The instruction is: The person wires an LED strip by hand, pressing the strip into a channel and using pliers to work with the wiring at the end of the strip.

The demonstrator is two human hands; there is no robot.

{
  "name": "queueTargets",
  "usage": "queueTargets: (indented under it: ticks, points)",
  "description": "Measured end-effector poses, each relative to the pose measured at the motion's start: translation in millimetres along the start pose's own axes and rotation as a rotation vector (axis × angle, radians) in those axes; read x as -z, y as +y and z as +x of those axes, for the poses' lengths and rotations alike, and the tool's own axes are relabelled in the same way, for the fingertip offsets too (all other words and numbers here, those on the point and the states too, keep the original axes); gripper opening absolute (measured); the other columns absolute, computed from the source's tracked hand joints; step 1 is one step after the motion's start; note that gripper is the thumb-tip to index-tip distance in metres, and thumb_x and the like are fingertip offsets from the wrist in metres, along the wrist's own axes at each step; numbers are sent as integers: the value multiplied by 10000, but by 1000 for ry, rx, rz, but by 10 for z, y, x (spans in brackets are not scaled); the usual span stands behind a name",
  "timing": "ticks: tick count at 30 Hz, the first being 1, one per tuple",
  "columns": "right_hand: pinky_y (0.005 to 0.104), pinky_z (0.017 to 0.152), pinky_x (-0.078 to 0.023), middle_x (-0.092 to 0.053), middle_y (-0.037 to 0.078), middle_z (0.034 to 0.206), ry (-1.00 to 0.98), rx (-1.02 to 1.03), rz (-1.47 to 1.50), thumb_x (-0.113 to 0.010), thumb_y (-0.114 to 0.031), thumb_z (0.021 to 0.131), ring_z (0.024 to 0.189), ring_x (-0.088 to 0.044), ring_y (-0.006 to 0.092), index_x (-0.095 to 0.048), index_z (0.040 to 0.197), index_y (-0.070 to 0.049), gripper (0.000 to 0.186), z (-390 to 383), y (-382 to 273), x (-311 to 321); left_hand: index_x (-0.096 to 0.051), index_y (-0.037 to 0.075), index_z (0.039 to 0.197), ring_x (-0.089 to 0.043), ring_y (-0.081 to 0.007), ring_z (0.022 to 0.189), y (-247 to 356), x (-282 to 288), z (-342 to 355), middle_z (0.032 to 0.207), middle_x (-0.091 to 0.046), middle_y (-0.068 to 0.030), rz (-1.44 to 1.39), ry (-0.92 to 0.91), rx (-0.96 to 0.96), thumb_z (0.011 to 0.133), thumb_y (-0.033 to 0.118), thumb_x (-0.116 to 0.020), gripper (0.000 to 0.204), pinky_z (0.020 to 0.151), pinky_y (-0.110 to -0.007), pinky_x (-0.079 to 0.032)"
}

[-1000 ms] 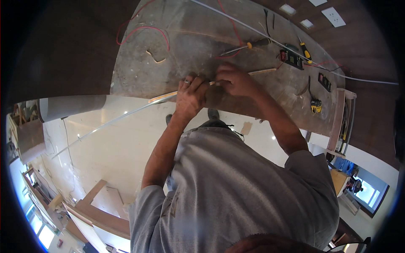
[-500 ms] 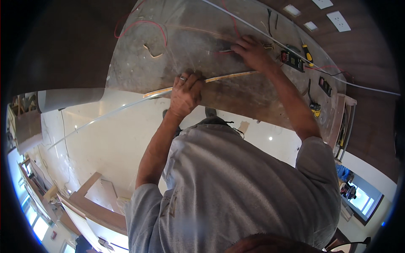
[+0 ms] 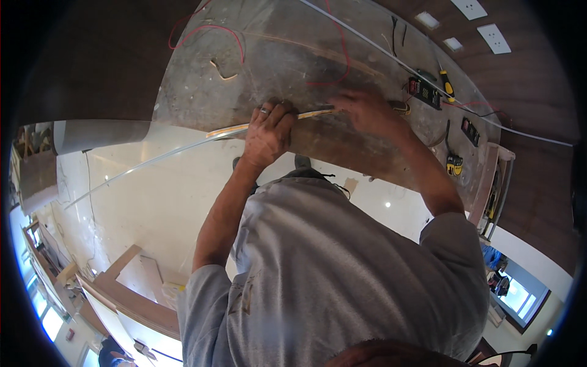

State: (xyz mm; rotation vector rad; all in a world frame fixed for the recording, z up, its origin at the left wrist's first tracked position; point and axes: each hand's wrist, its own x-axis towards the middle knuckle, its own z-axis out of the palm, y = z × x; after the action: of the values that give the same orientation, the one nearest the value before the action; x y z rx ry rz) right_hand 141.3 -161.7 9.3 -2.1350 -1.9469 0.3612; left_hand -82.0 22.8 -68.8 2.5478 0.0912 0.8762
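Note:
My left hand [image 3: 268,133], a ring on one finger, is closed over a thin yellow-and-white strip, which looks like an LED strip [image 3: 315,114], near the bench's front edge. Beneath the same hand runs a long pale, narrow channel [image 3: 140,161], sticking out to the left past the bench. My right hand [image 3: 370,114] is smeared by motion beside the strip's right part. Its fingertips are too blurred to show whether they grip it. A red wire [image 3: 348,55] lies curved on the bench just beyond my hands.
The worn bench top [image 3: 269,67] carries a short strip offcut [image 3: 221,72], another red wire [image 3: 235,35], a black device [image 3: 424,92], a yellow-handled screwdriver [image 3: 447,85] and a yellow-black tape measure [image 3: 454,165]. A long white rod [image 3: 391,54] crosses the far side. Wall sockets [image 3: 493,38] are at upper right.
My right hand has come nearer, from beside the red wire to the strip. The red wire's near end now lies in view, away from my fingers. My left hand stays on the strip.

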Motion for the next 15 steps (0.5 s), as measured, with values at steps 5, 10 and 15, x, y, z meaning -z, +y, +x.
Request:
queueTargets:
  ticks: [5, 10, 15]
  points:
    - [467, 800, -594, -700, 43, 1080, 36, -54, -17, -694, -127, 923, 930, -722, 314, -726, 1262, -153, 341, -44, -75, -40, -743, 151, 1172, -634, -280, 1021, 43, 46, 57, 1166, -688, -41, 38, -22, -7, 749, 69, -709, 432, 831, -435, -503]
    - [438, 801, -600, -665, 33, 1122, 39, 15, -184, -704, -104, 847, 952, -719, 275, -745, 1246, -163, 406, -92, -114, -95, -744, 222, 1273, -622, -262, 1026, 29, 94, 52, 1193, -656, -26, 115, -117, -54, 711, 79, -726, 580, 856, -426, -503]
    - [435, 826, -609, -659, 33, 1143, 63, 35, -244, -698, -100, 817, 980, -718, 260, -747, 1242, -135, 429, -141, -71, -212, -751, 230, 1257, -621, -248, 1045, 29, 98, 55, 1174, -655, 2, 77, -157, -17, 735, 89, -735, 541, 865, -438, -501]
